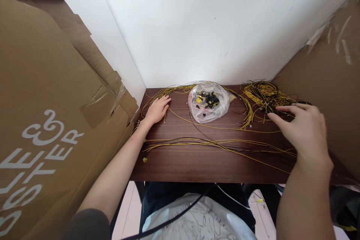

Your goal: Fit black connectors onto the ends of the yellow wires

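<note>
My left hand [158, 110] lies at the table's left side, fingers stretched out over a long bundle of thin yellow and black wires [180, 89]. One single yellow wire [202, 125] runs from beside its fingertips across toward my right hand [305, 131]. That hand hovers at the right, thumb and fingers apart, close to a tangled heap of yellow and black wires [261, 95]. Between the two hands sits an open clear plastic bag [223, 108] with small black and yellow parts [211, 99] in it. Nearer me, several loose wires [208, 142] stretch across the table.
Cardboard walls stand at the left [56, 82] and right [334, 82] of the dark brown table [202, 165]. A white wall [202, 26] closes off the back. A small yellow piece [144, 159] lies near the left front. A black cable [180, 215] crosses my lap.
</note>
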The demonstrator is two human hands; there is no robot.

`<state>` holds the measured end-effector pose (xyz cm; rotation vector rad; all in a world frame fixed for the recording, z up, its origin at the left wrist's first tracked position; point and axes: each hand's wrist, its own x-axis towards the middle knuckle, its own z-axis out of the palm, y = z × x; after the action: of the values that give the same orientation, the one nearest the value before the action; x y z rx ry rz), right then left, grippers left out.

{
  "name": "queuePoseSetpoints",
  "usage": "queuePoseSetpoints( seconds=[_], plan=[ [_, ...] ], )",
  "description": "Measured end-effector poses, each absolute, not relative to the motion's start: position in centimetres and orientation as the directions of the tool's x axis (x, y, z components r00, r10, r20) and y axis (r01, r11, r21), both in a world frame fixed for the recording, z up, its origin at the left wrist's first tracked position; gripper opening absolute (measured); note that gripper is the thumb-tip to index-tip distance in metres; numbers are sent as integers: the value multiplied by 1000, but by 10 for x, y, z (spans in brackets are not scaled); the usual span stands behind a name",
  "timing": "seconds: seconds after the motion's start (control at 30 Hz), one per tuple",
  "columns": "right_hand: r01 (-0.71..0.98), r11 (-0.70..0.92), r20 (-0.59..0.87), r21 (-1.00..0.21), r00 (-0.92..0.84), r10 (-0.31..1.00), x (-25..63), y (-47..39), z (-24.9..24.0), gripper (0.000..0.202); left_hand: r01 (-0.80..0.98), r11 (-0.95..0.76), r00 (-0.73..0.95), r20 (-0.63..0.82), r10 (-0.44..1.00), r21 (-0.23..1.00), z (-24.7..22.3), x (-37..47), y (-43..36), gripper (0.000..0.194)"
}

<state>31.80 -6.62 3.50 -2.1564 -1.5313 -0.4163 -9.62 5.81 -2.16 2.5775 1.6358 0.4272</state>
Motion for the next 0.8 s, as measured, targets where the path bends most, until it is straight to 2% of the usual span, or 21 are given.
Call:
queuePoseSetpoints(
  seconds=[0.1, 0.2, 0.4, 0.53, 0.63, 0.8],
  plan=[
    [927, -275, 386, -253, 358, 850, 295, -62, 39, 34, 881, -433, 398, 196, 896, 190, -21, -96, 58, 42],
    [940, -213, 368, -267, 304, 879, 267, -58, 44, 36, 883, -428, 395, 190, 899, 192, -20, -96, 58, 42],
    [954, 153, 427, -257, -29, 904, 214, -57, 45, 27, 879, -437, 402, 196, 894, 192, -20, -96, 58, 43],
    [910, 339, 281, -240, -269, 921, 185, -60, 36, 18, 879, -435, 400, 198, 895, 194, -21, -97, 58, 42],
    [912, 361, 193, -194, -325, 926, 171, -61, 26, 19, 879, -436, 401, 195, 895, 191, -21, -97, 58, 42],
    [935, 315, 129, -164, -296, 946, 164, -60, 18, 14, 880, -441, 407, 196, 892, 178, -21, -97, 58, 43]
  ],
)
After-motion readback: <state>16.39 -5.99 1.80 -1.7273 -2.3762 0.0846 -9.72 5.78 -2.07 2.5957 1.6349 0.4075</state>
